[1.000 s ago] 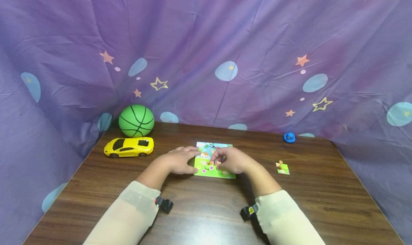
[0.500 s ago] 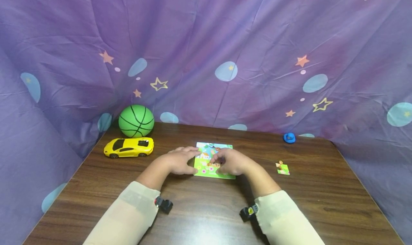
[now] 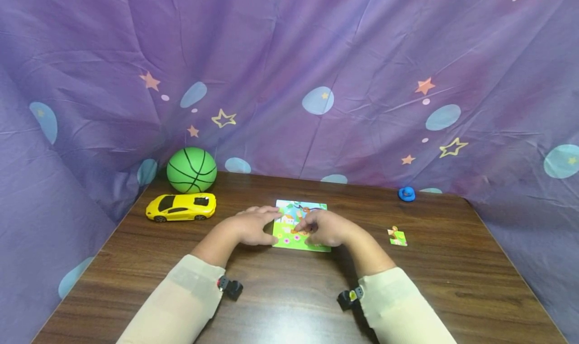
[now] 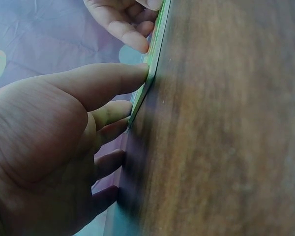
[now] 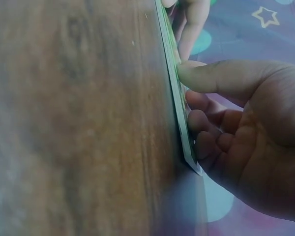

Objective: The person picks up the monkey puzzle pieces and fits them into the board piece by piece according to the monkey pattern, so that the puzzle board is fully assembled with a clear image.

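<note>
A square picture puzzle (image 3: 289,237) of a green meadow with flowers and a small house lies flat on the table. My left hand (image 3: 254,226) rests at its left edge, fingers and thumb extended; the thumb touches the near edge in the left wrist view. Over the right half is my right hand (image 3: 331,227), fingers bent and touching the puzzle face, thumb set apart near the front edge. No piece shows between its fingers, and the hand hides part of the picture. A loose puzzle piece (image 3: 398,237) lies to the right of the puzzle.
On the brown wooden table (image 3: 289,289), a yellow toy car (image 3: 182,207) and a green ball (image 3: 192,169) stand at the back left. A small blue toy (image 3: 406,194) sits at the back right. A purple curtain (image 3: 271,58) hangs behind the table.
My right hand's fingers have shifted slightly and spread from the thumb, uncovering more of the puzzle's middle. The left hand and the loose piece have stayed put.
</note>
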The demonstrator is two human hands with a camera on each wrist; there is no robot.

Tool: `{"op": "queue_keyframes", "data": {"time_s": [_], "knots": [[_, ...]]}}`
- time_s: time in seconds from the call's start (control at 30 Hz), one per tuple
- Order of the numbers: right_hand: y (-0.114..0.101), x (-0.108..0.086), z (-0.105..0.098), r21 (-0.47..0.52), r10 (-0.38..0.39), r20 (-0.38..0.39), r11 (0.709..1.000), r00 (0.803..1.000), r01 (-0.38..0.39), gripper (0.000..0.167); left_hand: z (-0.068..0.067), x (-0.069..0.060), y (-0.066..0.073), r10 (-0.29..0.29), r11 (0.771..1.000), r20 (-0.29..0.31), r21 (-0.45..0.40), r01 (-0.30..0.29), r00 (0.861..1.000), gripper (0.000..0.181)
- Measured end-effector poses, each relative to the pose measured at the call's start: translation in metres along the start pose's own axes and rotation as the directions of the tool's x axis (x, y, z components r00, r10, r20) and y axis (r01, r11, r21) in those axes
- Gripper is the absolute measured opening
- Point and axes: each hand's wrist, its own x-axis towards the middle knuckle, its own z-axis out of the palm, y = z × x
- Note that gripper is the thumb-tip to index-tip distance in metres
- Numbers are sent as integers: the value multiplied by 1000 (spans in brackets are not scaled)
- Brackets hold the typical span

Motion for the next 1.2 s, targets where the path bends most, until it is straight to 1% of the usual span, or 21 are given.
{"op": "queue_keyframes", "data": {"time_s": [0.2,0.3,0.4,0.5,0.6,0.73,0.83,0.87,0.93,1.07,1.13,1.2], "knots": [[0,-1,-2,71,26,15,997,1000,-27,39,0,-1,0,2,1000,-3,-20,-2,1000,80],[1,-2,-2,85,43,14,995,999,-44,37,0,-1,0,3,1000,-2,-20,-3,1000,81],[2,-2,-3,98,37,18,994,999,-38,36,0,-1,0,2,1000,-1,-19,-2,1000,81],[4,-6,-10,153,30,25,988,999,-34,36,0,-1,1,5,1000,-1,-17,-5,1000,81],[7,-13,-22,215,27,-5,976,1000,-25,38,0,-1,1,7,1000,-1,-15,-7,1000,80],[19,-26,-38,282,24,-83,959,996,1,43,-1,-1,1,6,1000,2,-13,-6,1000,80],[31,-39,-46,303,37,-120,953,992,1,44,-1,-1,2,5,1000,6,-12,-5,1000,80],[36,-43,-48,296,37,-132,955,991,3,44,-1,-1,2,6,1000,6,-11,-5,1000,80],[46,-54,-53,276,64,-147,961,987,-21,44,-1,-1,2,4,1000,6,-11,-3,1000,80],[66,-80,-63,241,126,-190,967,974,-78,48,-1,-1,1,-2,1000,11,-8,3,1000,80],[76,-93,-69,247,163,-207,963,965,-110,50,-1,-1,1,-6,1000,15,-6,6,1000,80],[88,-107,-73,287,206,-209,947,956,-141,53,-1,-1,1,-7,1000,16,-7,7,1000,80]]}}
